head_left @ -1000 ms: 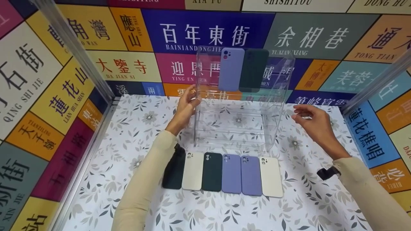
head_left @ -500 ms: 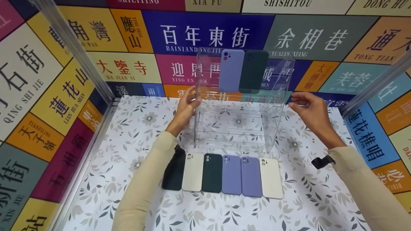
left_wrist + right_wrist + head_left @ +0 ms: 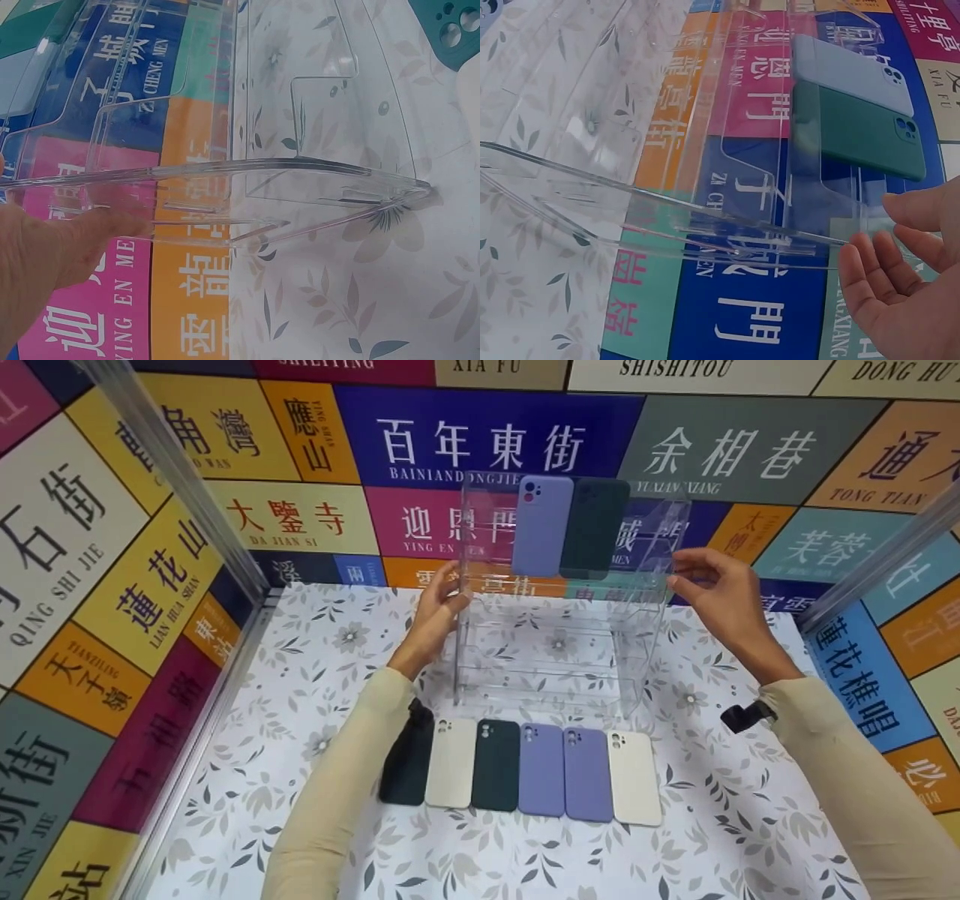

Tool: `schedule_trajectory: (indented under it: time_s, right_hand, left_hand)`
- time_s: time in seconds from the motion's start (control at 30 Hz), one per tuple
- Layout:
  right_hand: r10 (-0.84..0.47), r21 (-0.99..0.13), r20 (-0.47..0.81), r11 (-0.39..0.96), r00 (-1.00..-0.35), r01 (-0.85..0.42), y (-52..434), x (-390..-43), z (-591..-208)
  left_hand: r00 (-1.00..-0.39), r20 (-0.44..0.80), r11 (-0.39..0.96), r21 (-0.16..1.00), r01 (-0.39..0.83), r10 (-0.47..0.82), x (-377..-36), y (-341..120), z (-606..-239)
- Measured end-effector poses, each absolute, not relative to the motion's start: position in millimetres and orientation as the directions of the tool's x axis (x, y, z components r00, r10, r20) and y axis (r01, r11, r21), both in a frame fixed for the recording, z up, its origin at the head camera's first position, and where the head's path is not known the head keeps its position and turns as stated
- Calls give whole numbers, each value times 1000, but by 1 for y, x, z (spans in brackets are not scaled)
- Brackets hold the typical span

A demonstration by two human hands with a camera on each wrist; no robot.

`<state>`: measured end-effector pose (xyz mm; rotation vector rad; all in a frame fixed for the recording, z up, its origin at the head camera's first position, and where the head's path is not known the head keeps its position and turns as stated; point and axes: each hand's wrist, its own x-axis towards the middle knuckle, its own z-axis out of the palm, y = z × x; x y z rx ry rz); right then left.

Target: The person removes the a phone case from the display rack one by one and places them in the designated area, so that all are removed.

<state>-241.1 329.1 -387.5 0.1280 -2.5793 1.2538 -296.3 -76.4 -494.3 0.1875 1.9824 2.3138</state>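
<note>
A clear tiered acrylic display rack (image 3: 547,679) stands on the patterned table. Its top tier holds a lilac phone case (image 3: 541,526) and a dark green phone case (image 3: 595,529), side by side. My left hand (image 3: 435,611) grips the rack's left side panel; in the left wrist view a finger (image 3: 105,225) lies along that panel. At the rack's right edge is my right hand (image 3: 720,589), fingers loosely bent and thumb apart. In the right wrist view its fingertips (image 3: 851,259) meet the panel's edge, or come very close to it.
In front of the rack lies a row of phone cases: black (image 3: 405,769), cream (image 3: 450,765), dark green (image 3: 496,769), two lilac (image 3: 541,772) and another cream (image 3: 636,780). Walls printed with street names (image 3: 480,431) enclose the table at back and sides.
My right hand has moved up and leftward to the rack's right edge. My left hand, the rack and the phone cases stay essentially where they were.
</note>
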Motion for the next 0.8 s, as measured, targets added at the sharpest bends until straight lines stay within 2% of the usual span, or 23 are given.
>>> schedule_trajectory:
  time_s: [0.4, 0.8]
  right_hand:
    - [28, -758, 285, 619, -958, -208, 311, -258, -368]
    - [5, -731, 345, 629, -939, -265, 299, -275, -361]
  left_hand:
    - [-989, 29, -157, 988, 7, 143, -297, -77, -494]
    - [-990, 29, -143, 990, 9, 141, -297, -76, -494]
